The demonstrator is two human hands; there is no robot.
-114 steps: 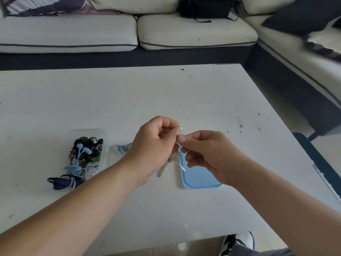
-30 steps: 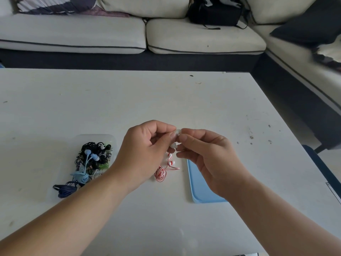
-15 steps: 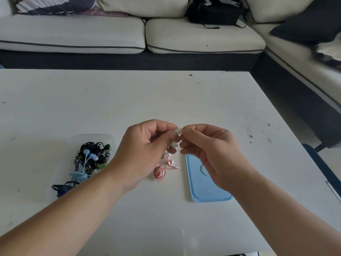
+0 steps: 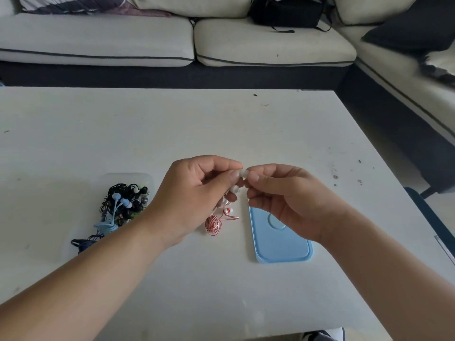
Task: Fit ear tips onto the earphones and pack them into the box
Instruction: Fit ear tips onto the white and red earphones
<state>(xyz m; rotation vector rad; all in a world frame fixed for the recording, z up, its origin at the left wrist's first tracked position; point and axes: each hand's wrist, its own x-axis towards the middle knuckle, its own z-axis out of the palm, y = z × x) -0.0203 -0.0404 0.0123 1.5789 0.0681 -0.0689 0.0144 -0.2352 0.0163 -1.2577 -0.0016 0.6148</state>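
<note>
White rectangular bench (image 4: 172,124) with a matt top, flecked with small dark specks (image 4: 344,173) toward its right side, under soft, even light. Behind its far edge runs a cream upholstered sofa (image 4: 98,43) with dark piping along the seat cushions and a dark base band (image 4: 172,77). A second sofa section (image 4: 406,77) turns the corner and runs down the right. On the sofa lie a black bag with straps (image 4: 285,8), a plain dark cushion (image 4: 406,28) and, far left, a striped cushion (image 4: 73,3). Pale floor (image 4: 440,200) shows right of the bench.
</note>
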